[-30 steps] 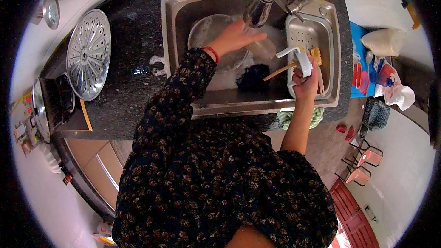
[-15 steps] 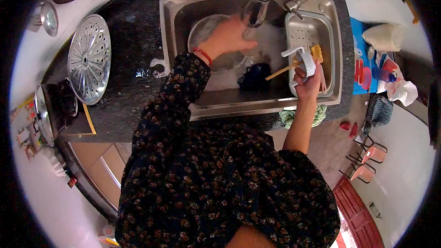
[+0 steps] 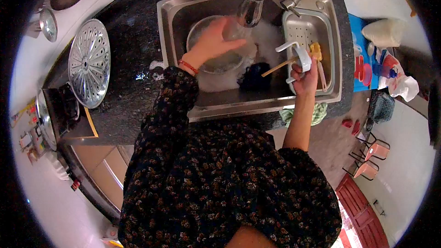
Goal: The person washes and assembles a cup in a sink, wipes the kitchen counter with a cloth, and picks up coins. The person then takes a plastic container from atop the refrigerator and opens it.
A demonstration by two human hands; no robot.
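The left grip (image 3: pixel 212 39) is splayed, thumb apart; the right grip (image 3: pixel 305 77) is curled closed.

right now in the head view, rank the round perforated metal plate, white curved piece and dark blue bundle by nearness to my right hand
1. White curved piece: in the right hand
2. Dark blue bundle: left of that hand, in the sink
3. Round perforated metal plate: far left, outside the sink
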